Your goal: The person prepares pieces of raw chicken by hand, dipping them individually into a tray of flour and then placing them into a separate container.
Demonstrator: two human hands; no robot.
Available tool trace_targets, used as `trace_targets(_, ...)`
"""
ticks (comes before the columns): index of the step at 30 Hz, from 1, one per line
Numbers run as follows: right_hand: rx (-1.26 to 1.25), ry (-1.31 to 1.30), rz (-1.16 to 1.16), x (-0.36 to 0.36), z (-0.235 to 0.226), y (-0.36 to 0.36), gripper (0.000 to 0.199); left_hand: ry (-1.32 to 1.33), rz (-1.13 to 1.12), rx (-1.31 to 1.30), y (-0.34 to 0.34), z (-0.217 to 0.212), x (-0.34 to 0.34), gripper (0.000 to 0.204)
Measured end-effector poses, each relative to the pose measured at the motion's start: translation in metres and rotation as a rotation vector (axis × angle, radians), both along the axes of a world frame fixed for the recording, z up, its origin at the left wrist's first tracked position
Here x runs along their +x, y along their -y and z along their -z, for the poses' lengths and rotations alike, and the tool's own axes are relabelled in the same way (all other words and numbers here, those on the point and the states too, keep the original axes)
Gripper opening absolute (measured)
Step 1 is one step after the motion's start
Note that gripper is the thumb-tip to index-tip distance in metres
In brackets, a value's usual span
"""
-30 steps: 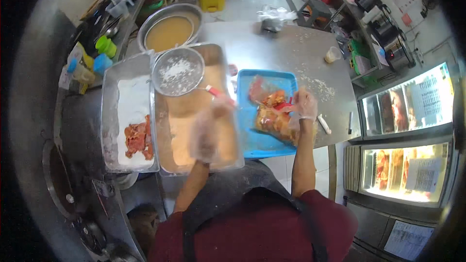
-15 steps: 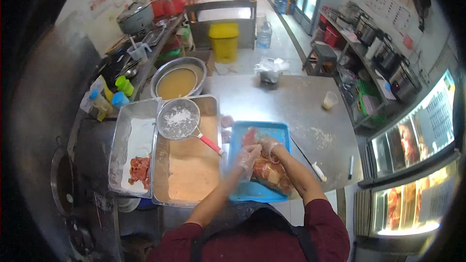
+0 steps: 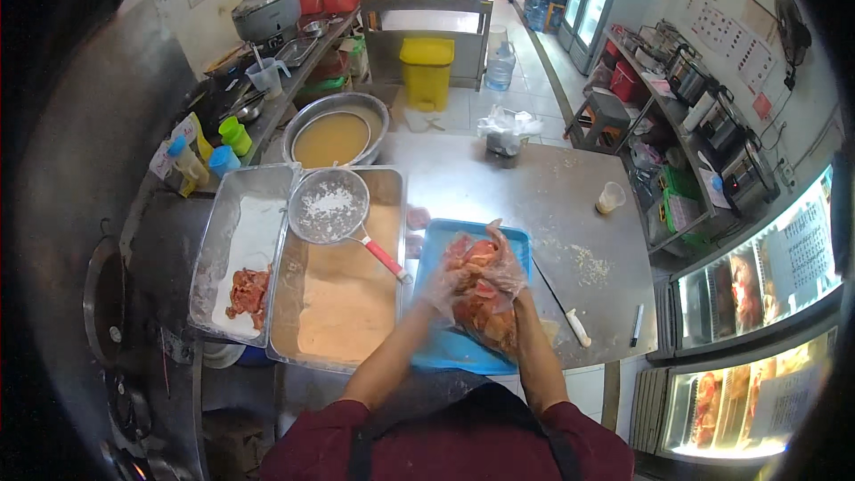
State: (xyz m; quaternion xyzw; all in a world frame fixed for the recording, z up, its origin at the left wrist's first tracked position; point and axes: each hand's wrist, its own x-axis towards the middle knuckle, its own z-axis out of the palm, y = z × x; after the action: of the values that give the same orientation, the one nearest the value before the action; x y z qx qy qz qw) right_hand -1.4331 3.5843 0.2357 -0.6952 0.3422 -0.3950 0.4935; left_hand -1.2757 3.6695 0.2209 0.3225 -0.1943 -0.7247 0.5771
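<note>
My left hand (image 3: 443,288), in a clear plastic glove, presses on the left side of a bag of raw meat (image 3: 485,316). On its right side, my right hand (image 3: 506,276), gloved the same way, is closed around the upper part. The clear bag is full of reddish, marinated-looking pieces, and its top end sticks up between my hands. Both hands are over a blue tray (image 3: 434,245), on which the bag's lower part rests. Blur softens my left fingers. A knife with a white handle (image 3: 579,328) lies just right of the tray.
On the left stand a metal pan of white flour (image 3: 240,254) with raw meat pieces (image 3: 249,294) and a pan of tan powder (image 3: 347,312). A sieve with a red handle (image 3: 329,205) lies across their rims. Beyond is a bowl of cloudy liquid (image 3: 331,140). A cup (image 3: 611,199) stands right.
The bag of meat has been lifted at its upper end and now stands more upright between my hands. My hands have moved apart to its two sides. The view has shifted slightly.
</note>
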Motion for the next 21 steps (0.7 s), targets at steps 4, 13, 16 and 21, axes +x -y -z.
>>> trace_targets(4, -0.217, -0.239, -0.256, 0.0, -0.103, -0.025, 0.076, 0.501, 0.03, -0.119, -0.003, -0.017, 0.019, 0.044)
trace_targets(13, -0.155, -0.308, -0.196, -0.002, -0.107, -0.057, 0.038, 0.417, 0.141, -0.145, -0.05, -0.096, 0.033, 0.031)
trace_targets(16, -0.057, -0.205, -0.209, 0.011, -0.12, -0.076, 0.035, 0.423, 0.176, -0.133, -0.072, -0.131, 0.042, 0.034)
trace_targets(21, 0.001, -0.234, -0.261, 0.055, -0.142, -0.105, 0.034, 0.34, 0.131, -0.047, -0.11, -0.151, 0.077, 0.034)
